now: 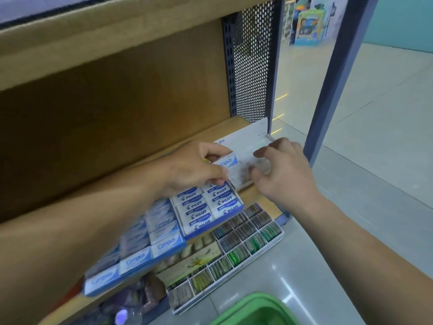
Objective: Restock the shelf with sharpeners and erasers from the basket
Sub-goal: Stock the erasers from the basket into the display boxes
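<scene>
Basket (pixel 248 301), green and nearest you, was cut off by the bottom edge, so its contents stayed out of sight. Beyond it, a white tray of small compartments (pixel 210 287) on the lower level held coloured items too blurred to name, and the shelf board above hid its left part. On that shelf (pixel 210 134), rows of blue-and-white Campus erasers (pixel 164 242) lay beside a box of Pilot erasers (pixel 206 207), your left forearm covering their far ends. Your left hand (pixel 194 167) pinched one Campus eraser (pixel 226 161), white with a blue sleeve, over the shelf's right end. Your right hand (pixel 283 174) had its fingers curled at a white box (pixel 248 139) just behind; blur kept you from telling whether it gripped anything. Farther off stood a perforated panel (pixel 253 59) and hazy toy boxes (pixel 307 26).
</scene>
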A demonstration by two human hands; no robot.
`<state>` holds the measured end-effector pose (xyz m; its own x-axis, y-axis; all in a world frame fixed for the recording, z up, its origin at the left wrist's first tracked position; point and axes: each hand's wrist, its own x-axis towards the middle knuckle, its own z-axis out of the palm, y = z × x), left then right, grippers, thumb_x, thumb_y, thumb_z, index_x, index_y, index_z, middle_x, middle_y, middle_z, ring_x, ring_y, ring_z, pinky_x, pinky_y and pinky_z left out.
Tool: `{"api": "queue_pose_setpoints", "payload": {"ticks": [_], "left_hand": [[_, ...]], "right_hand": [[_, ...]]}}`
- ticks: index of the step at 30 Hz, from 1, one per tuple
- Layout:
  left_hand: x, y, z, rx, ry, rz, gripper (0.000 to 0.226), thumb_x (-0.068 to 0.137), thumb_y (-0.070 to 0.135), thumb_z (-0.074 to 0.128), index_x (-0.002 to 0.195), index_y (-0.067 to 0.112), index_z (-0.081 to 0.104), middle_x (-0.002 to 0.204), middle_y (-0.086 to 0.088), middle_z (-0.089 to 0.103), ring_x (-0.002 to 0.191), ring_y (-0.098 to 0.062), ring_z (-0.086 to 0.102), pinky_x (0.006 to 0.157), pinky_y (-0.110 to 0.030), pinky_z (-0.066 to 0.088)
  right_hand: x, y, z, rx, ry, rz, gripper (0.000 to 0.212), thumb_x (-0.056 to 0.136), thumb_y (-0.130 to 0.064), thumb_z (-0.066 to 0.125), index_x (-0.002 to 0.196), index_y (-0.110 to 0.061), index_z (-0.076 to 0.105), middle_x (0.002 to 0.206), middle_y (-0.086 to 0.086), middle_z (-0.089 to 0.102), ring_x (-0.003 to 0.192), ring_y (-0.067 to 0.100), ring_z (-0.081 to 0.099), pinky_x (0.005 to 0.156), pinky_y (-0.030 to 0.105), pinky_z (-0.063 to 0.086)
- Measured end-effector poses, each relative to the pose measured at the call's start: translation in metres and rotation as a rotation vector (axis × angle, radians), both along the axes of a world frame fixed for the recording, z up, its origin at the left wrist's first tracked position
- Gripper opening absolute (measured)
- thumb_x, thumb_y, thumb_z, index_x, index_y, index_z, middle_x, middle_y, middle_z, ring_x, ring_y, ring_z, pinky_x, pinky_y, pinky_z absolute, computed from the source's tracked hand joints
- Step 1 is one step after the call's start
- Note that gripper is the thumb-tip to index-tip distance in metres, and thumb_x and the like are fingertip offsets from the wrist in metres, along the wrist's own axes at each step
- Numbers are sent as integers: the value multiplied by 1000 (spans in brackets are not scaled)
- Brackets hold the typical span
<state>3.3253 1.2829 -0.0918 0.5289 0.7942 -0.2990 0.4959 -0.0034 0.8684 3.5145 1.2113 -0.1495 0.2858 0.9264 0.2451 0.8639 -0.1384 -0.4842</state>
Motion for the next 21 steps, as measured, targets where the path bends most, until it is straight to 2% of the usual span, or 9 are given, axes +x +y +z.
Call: {"api": "queue_pose_setpoints", "payload": {"ticks": [1,3,5,7,9,12,15,18,21], "left_hand": [[-11,-5,0,47,-7,57,32,90,0,73,121,10,70,96,-5,75,81,-20,70,81,-32,61],[-32,-13,-4,160,41,157,26,84,3,82,106,13,76,84,1,74,73,-11,68,70,-24,59],[-48,-20,-9,256,124,192,26,78,8,88,99,18,78,85,4,74,73,-5,68,66,-15,55],[-62,-21,-14,329,210,236,27,74,16,92,96,21,78,90,4,74,80,-4,68,66,-13,52],[-71,-23,-18,361,297,272,28,72,22,94,94,20,76,89,3,73,83,-8,69,67,-19,52],[-78,-31,-30,355,404,258,29,73,30,93,92,22,74,86,5,71,80,-10,69,74,-27,55],[-80,-31,-38,400,435,206,25,76,34,91,93,26,75,87,10,70,81,-4,65,74,-26,53],[-82,-23,-43,465,409,216,19,85,25,84,102,19,78,93,7,71,87,-8,66,80,-25,54],[-83,-17,-49,566,371,255,19,90,20,78,108,15,76,94,4,72,89,-12,68,81,-24,53]], "right_hand": [[-8,-1,4,-25,16,47,40,86,-44,60,118,-24,71,119,3,56,121,28,47,95,42,47],[-23,-4,9,-67,39,158,28,87,-38,65,112,-28,72,111,-1,58,112,22,56,86,36,50],[-30,-7,8,-141,82,227,20,85,-38,70,104,-32,72,101,-7,57,98,19,62,82,36,53],[-30,-10,4,-235,127,222,25,82,-44,76,103,-32,70,88,-14,60,93,14,64,84,34,54],[-28,-12,1,-296,177,213,39,77,-51,81,108,-31,70,73,-21,58,85,7,63,81,31,54],[-32,-15,2,-318,212,252,44,73,-58,82,106,-34,67,63,-22,53,68,-4,55,62,26,44],[-37,-13,6,-317,205,278,54,68,-66,82,106,-31,67,63,-23,55,65,-6,52,56,23,36],[-42,-10,9,-313,106,281,71,64,-72,81,119,-31,65,74,-19,50,72,-2,52,56,25,36],[-48,-4,8,-295,49,297,87,59,-78,79,131,-32,62,87,-19,47,88,5,54,68,26,42]]}}
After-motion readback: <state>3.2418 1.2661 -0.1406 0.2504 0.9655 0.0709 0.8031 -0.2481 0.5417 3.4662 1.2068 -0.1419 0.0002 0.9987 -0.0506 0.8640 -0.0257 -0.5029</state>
